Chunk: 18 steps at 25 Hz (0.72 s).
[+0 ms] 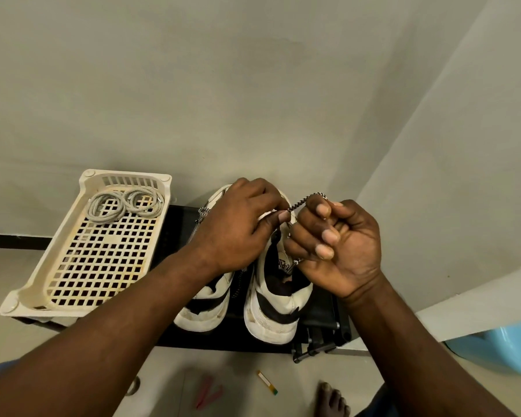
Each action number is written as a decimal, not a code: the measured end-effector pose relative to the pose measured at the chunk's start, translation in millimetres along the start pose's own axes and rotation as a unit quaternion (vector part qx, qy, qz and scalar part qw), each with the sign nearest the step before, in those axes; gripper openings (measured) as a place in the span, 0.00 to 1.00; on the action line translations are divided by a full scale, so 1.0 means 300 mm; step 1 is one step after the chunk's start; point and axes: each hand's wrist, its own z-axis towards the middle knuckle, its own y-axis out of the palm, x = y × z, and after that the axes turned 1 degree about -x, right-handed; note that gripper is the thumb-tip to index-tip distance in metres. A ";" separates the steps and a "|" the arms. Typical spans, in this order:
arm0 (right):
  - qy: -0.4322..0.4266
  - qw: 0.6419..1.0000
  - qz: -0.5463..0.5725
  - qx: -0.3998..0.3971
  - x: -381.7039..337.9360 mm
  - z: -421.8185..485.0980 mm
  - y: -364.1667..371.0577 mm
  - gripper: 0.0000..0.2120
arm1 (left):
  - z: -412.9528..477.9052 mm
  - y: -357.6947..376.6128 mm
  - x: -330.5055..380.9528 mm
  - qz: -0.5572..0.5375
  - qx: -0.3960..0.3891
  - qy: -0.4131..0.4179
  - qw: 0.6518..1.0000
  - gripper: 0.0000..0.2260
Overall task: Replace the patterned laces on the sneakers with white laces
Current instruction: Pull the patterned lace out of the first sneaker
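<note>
Head view: over the sneakers (271, 299) on a black stand (322, 314), left hand (241, 227) pinches the patterned lace (303, 201) taut while right hand (343, 251) curls round it, seemingly to unthread it; white laces (122, 203) lie coiled in a tray (27, 296) alongside, ready.

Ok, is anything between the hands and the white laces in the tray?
Nothing visible. The white laces lie coiled at the far end of the tray, left of the sneakers, with only its low rim between. The left hand and right hand both hold the patterned lace, so one must let go first.
</note>
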 end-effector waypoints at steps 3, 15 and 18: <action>-0.045 0.999 0.013 0.004 -0.029 0.003 -0.006 0.16 | -0.004 0.020 0.012 0.045 -0.035 -0.007 0.998 0.15; -0.163 0.698 -0.664 0.214 0.010 0.009 -0.083 0.11 | 0.019 0.009 0.098 -0.360 -0.069 -0.256 0.894 0.13; -0.109 0.647 -0.739 0.153 0.034 0.008 -0.106 0.10 | 0.022 -0.021 0.101 -0.359 0.006 -0.307 0.882 0.16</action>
